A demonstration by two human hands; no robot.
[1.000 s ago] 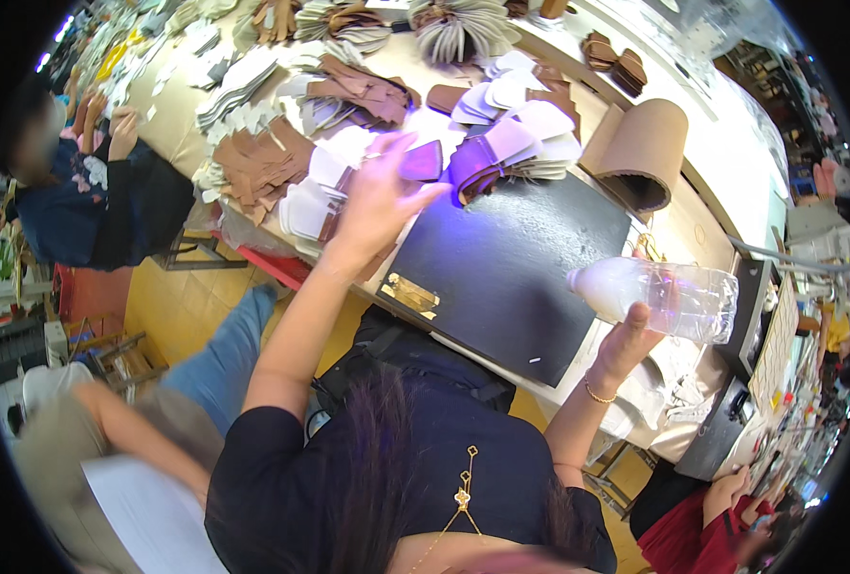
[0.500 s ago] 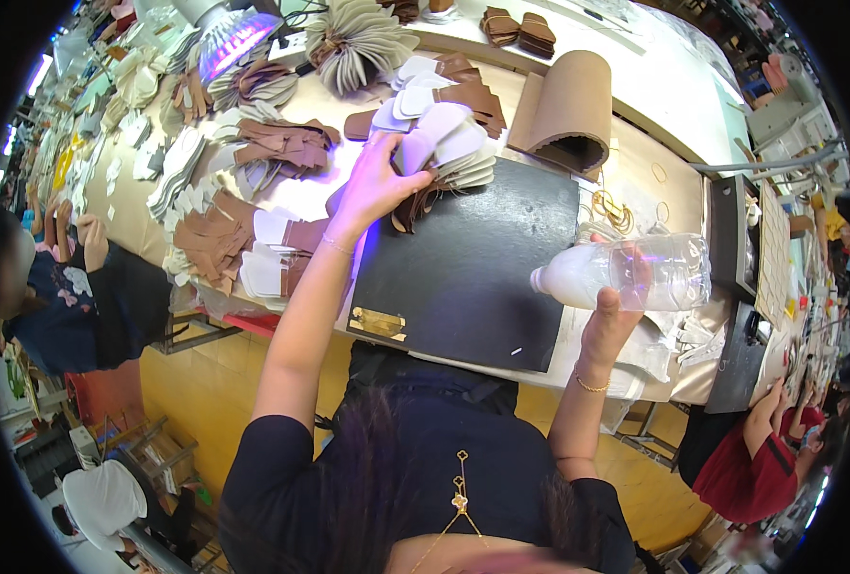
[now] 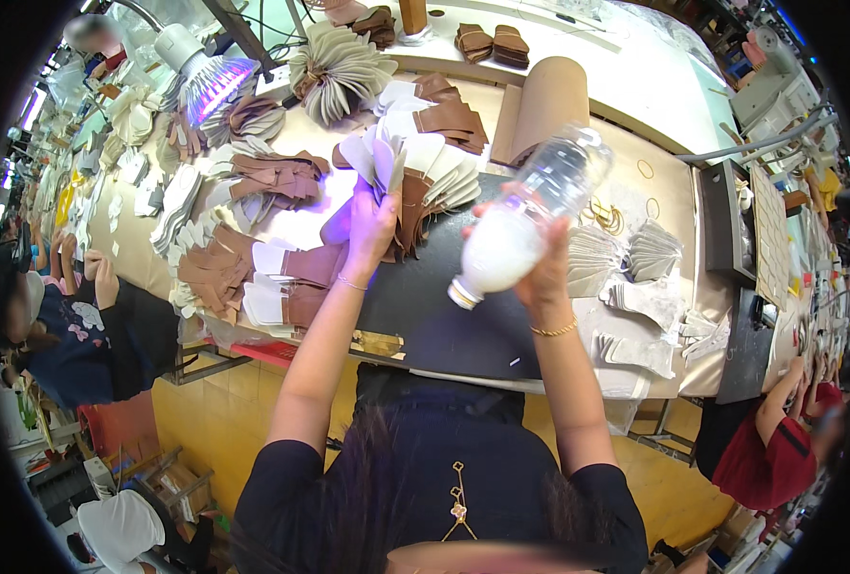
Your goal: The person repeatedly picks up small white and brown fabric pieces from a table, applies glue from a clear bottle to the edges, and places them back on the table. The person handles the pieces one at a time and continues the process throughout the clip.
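My right hand (image 3: 545, 268) is wrapped round a clear plastic bottle (image 3: 496, 251) partly filled with white liquid. The bottle tilts above the black board (image 3: 434, 316), its narrow end low and toward the left. At the board's far left corner, my left hand (image 3: 375, 225) grips some white-ended leather pieces (image 3: 372, 163), thumb up along them; how many it holds I cannot tell. Against that hand lies a fanned stack of brown and white pieces (image 3: 444, 177).
More brown and white stacks (image 3: 219, 258) cover the table's left side under a lit lamp (image 3: 216, 84). A brown roll (image 3: 554, 100) lies at the back. Right of the board are grey fanned pieces (image 3: 650, 251) and a dark box (image 3: 728, 220). Other people sit at both sides.
My right hand has brought the bottle left and tipped its narrow end down. My left hand has turned, and white pieces now stand up in its grip.
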